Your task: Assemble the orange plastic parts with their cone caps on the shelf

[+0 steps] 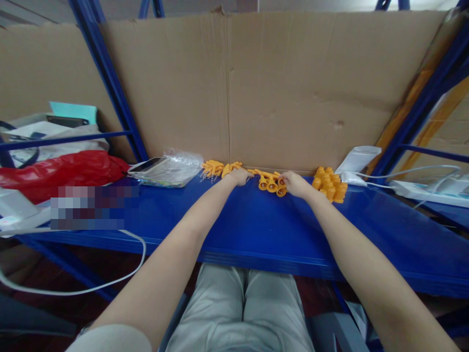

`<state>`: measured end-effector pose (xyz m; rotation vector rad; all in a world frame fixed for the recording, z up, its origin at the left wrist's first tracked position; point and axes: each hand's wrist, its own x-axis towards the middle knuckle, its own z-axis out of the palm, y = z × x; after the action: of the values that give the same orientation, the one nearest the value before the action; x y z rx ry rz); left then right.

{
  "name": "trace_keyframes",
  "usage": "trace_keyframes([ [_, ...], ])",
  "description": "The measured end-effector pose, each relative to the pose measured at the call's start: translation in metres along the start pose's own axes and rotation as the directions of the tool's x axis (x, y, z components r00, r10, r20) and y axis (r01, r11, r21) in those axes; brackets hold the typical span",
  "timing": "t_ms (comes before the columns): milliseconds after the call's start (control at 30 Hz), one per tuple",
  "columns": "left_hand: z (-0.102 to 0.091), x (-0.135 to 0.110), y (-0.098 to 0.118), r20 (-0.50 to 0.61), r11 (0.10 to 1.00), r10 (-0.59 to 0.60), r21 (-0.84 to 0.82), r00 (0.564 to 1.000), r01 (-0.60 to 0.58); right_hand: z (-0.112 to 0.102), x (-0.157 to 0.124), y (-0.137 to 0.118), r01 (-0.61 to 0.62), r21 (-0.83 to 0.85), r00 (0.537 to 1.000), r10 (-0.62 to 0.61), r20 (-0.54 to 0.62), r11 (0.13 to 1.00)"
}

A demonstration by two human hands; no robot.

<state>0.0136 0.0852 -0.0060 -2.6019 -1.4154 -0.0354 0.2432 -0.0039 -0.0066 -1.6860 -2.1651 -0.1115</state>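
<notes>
My left hand [240, 176] reaches to the back of the blue table, its fingers closed by a loose pile of orange-handled corkscrews [212, 168] with bare metal spirals. A spiral tip shows just right of those fingers. My right hand [296, 185] pinches at the right end of a row of orange corkscrews with bell-shaped bodies [271, 187]. Their round openings face me, with metal inside. Part of the bell at my right fingertips is covered. Beyond my right hand stands a cluster of orange hollow bodies [330, 185].
A tall cardboard sheet [286, 88] stands behind the blue table [264, 230]. On the left lie a clear plastic packet [179, 168], a red bag [73, 168] and a white cable [142, 249]. A white power strip [432, 190] sits at the right by blue rack posts.
</notes>
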Motion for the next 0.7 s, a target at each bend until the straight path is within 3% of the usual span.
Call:
trace_keyframes([
  [533,-0.012,-0.007,0.017,0.061,1.000,0.004,0.026,0.998,-0.006,0.000,0.000,0.000,-0.003,0.003,1.000,0.003,0.003,1.000],
  [700,-0.009,-0.004,0.017,-0.015,0.999,-0.027,-0.018,1.000,0.027,-0.003,-0.001,-0.003,-0.016,-0.016,0.999,0.017,0.028,1.000],
])
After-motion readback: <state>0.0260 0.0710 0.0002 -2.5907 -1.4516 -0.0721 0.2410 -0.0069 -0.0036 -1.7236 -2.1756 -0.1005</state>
